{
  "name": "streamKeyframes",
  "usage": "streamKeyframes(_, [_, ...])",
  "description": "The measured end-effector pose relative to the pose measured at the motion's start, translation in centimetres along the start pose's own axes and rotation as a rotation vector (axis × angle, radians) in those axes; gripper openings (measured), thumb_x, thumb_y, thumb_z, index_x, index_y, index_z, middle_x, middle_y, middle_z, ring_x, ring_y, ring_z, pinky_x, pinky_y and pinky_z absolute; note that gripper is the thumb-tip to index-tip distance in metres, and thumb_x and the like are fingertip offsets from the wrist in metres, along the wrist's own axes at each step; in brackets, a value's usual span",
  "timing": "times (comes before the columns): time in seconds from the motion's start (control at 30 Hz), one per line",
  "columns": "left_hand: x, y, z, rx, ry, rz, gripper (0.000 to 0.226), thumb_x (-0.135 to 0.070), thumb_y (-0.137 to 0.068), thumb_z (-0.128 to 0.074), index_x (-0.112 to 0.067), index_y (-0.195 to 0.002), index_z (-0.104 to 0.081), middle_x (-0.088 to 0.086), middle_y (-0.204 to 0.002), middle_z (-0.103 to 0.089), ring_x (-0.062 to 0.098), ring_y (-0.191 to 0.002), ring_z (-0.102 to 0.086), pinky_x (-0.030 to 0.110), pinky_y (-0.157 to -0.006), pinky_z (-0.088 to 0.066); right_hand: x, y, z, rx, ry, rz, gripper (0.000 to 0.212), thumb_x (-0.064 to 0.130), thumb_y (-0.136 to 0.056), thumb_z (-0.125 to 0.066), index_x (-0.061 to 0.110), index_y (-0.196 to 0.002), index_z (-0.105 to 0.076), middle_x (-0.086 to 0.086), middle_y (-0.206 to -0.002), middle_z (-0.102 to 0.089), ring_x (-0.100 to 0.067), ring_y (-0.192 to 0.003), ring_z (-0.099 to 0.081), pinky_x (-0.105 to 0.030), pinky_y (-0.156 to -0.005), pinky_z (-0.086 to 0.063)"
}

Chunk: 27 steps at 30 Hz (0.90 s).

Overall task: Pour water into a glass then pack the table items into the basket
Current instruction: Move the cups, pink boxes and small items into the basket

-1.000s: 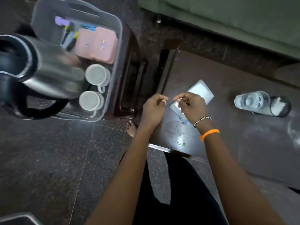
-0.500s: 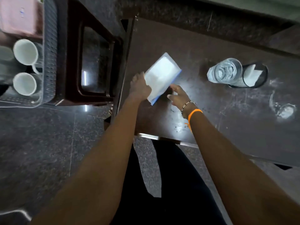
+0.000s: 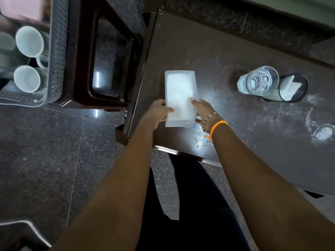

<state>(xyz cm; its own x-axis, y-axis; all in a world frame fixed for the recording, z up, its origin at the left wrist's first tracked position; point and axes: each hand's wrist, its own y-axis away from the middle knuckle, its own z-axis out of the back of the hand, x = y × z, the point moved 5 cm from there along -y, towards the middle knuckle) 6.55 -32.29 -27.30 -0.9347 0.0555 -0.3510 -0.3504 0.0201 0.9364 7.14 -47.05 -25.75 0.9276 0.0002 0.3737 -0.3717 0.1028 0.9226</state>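
Packing is underway: the left hand (image 3: 157, 113) and right hand (image 3: 203, 109) are both pinching a flat white plastic-wrapped packet (image 3: 179, 98) above the dark brown table (image 3: 199, 51) — next it likely needs carrying left into the grey perforated plastic basket (image 3: 58, 51).

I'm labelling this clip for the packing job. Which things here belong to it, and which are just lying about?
Job:
packet, held by left hand and right hand
glass of water
mesh cup
basket holding mugs

Lying about:
stool
spill marks on table
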Motion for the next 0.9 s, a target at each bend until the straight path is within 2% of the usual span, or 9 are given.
streamKeyframes(0.1, [-0.5,1.4,1.9,-0.015,0.219,-0.074,0.047,0.012,-0.083,-0.051,-0.002,-0.128,-0.043,0.015,-0.119,-0.06,0.022,-0.095,-0.058,0.029,-0.072,-0.05,0.0,0.5,-1.7,0.034,0.007,-0.008,0.024,0.022,-0.093,-0.055,0.004,-0.108,-0.059,-0.006,-0.089,-0.063,-0.024,-0.081,-0.06,-0.038,-0.076,-0.053])
streamKeyframes(0.2, [-1.4,3.6,4.2,0.073,0.387,-0.14,0.05,0.016,-0.082,-0.047,-0.004,-0.128,-0.044,0.004,-0.101,-0.063,0.018,-0.088,-0.062,0.029,-0.074,-0.055,0.3,1.8,-4.7,0.184,-0.172,-0.006,0.012,0.01,-0.088,-0.06,0.013,-0.1,-0.059,0.001,-0.083,-0.071,-0.02,-0.08,-0.067,-0.028,-0.059,-0.058])
streamKeyframes(0.33, [-3.4,6.0,9.2,0.148,0.558,-0.203,0.039,-0.003,-0.085,-0.058,-0.005,-0.124,-0.052,0.018,-0.126,-0.059,0.032,-0.112,-0.058,0.046,-0.098,-0.048,3.5,3.8,-8.6,0.339,-0.058,0.188,0.024,-0.002,-0.083,-0.062,0.021,-0.091,-0.059,-0.001,-0.089,-0.065,-0.013,-0.074,-0.065,-0.025,-0.063,-0.057])
streamKeyframes(0.4, [-4.8,6.9,12.5,0.109,0.643,-0.203,0.032,-0.012,-0.084,-0.063,-0.009,-0.115,-0.058,0.016,-0.12,-0.063,0.033,-0.111,-0.06,0.05,-0.093,-0.051,5.0,4.9,-10.7,0.389,0.048,0.232,0.028,-0.004,-0.081,-0.063,0.022,-0.091,-0.06,0.0,-0.09,-0.065,-0.013,-0.076,-0.064,-0.028,-0.067,-0.056])
streamKeyframes(0.47, [-6.3,7.4,15.5,0.027,0.695,-0.231,0.029,-0.013,-0.084,-0.064,-0.01,-0.113,-0.06,0.015,-0.113,-0.066,0.033,-0.106,-0.062,0.051,-0.088,-0.054,6.4,5.9,-12.7,0.393,-0.031,0.243,0.031,-0.008,-0.081,-0.061,0.021,-0.094,-0.059,0.001,-0.09,-0.065,-0.009,-0.074,-0.065,-0.025,-0.068,-0.057])
streamKeyframes(0.6, [-10.2,8.2,19.8,-0.03,0.838,-0.388,0.032,-0.014,-0.092,-0.054,-0.006,-0.124,-0.051,0.013,-0.114,-0.064,0.026,-0.1,-0.064,0.043,-0.082,-0.056,9.2,7.8,-17.1,0.378,-0.318,0.271,0.032,-0.009,-0.085,-0.054,0.021,-0.096,-0.055,0.001,-0.099,-0.063,-0.011,-0.087,-0.063,-0.022,-0.074,-0.057])
streamKeyframes(0.7, [-12.6,8.9,23.0,-0.065,0.896,-0.457,0.036,-0.017,-0.095,-0.05,-0.004,-0.128,-0.047,0.015,-0.126,-0.059,0.027,-0.11,-0.06,0.045,-0.092,-0.052,11.6,8.6,-20.7,0.253,-0.412,0.337,0.028,-0.009,-0.089,-0.049,0.018,-0.094,-0.049,-0.002,-0.1,-0.06,-0.015,-0.088,-0.061,-0.026,-0.07,-0.058])
streamKeyframes(0.83, [-15.0,9.6,26.4,-0.015,0.833,-0.54,0.018,-0.012,-0.096,-0.047,-0.01,-0.113,-0.053,0.005,-0.103,-0.066,0.016,-0.094,-0.063,0.031,-0.09,-0.051,15.9,8.8,-24.4,-0.007,-0.463,0.495,0.035,-0.011,-0.089,-0.046,0.01,-0.116,-0.042,0.001,-0.085,-0.059,-0.005,-0.067,-0.06,-0.019,-0.061,-0.054])
streamKeyframes(0.9, [-15.3,9.6,27.9,-0.011,0.781,-0.534,0.016,-0.005,-0.094,-0.047,-0.015,-0.105,-0.054,-0.003,-0.092,-0.067,0.009,-0.085,-0.063,0.02,-0.083,-0.051,18.6,8.5,-25.9,-0.066,-0.455,0.569,0.036,-0.012,-0.088,-0.046,0.01,-0.116,-0.041,0.001,-0.083,-0.059,-0.001,-0.06,-0.06,-0.016,-0.06,-0.052])
